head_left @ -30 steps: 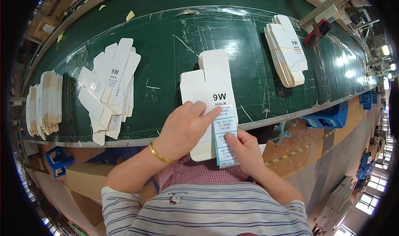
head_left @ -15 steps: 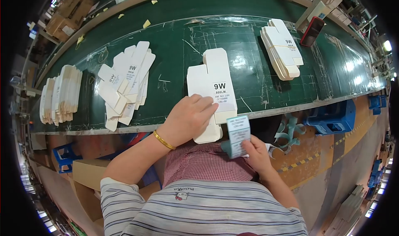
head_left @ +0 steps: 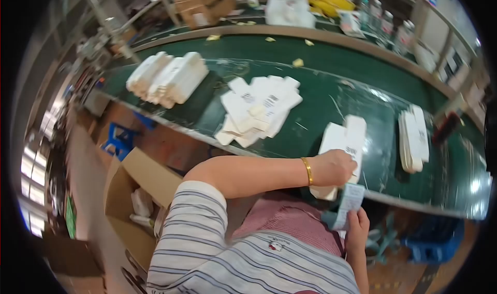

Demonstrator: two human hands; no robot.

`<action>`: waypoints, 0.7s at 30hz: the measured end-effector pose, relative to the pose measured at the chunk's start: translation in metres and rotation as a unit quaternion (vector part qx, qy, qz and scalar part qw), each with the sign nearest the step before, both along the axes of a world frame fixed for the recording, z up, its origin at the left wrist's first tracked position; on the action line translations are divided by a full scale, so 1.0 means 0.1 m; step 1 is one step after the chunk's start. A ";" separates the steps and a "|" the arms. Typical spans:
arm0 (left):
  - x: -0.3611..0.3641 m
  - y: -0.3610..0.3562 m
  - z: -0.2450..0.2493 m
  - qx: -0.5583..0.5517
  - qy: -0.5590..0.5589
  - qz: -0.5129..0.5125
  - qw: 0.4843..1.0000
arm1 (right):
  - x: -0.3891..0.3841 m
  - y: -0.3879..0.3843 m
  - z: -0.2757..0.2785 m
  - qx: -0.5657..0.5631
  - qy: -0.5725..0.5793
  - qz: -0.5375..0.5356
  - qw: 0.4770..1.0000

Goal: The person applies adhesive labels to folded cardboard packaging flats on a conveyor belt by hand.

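Observation:
My left hand (head_left: 334,168), with a gold bracelet at the wrist, is over a stack of flat white cartons (head_left: 331,138) printed 9W. Its fingers are curled together low on the top carton; whatever may be between them is hidden and blurred. Just below, my right hand (head_left: 357,226) grips a strip of pale blue-green labels (head_left: 350,198) between thumb and fingers. The strip's upper end reaches the cartons' near end, close to my left fingertips.
Fanned 9W cartons (head_left: 259,107) lie left of the stack, with upright carton bundles (head_left: 178,79) farther left. Another carton bundle (head_left: 412,138) and a dark red object (head_left: 446,128) sit right. An open cardboard box (head_left: 155,175) and blue stool (head_left: 120,140) stand below the green table (head_left: 290,144).
The view has swung left, so the table and cartons appear farther right. My left hand has curled its fingers lower on the top carton, nearer the label strip. My right hand keeps hold of the strip.

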State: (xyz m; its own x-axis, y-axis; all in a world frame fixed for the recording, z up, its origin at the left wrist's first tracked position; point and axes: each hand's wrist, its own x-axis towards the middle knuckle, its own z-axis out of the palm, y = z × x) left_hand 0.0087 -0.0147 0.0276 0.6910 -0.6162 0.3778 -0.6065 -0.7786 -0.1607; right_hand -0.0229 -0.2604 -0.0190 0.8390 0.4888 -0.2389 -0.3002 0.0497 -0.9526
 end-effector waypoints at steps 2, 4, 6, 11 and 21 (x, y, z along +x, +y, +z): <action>-0.07 0.19 0.31 -0.005 -0.033 -0.018 0.999 | 0.04 -0.03 -0.09 0.020 0.001 0.002 1.000; -0.21 0.57 0.57 0.029 -0.020 -0.003 0.999 | 0.06 -0.08 -0.16 0.030 0.003 0.002 1.000; -0.36 1.02 0.67 0.096 0.013 0.049 0.994 | 0.08 -0.05 -0.15 0.032 -0.009 -0.006 0.999; -0.67 1.57 0.22 -0.068 0.007 0.203 0.977 | 0.14 -0.01 0.01 -0.058 -0.109 0.058 0.991; -0.65 -0.12 0.10 -0.643 0.428 0.125 0.622 | 0.17 0.13 0.27 -0.039 -0.129 0.090 0.987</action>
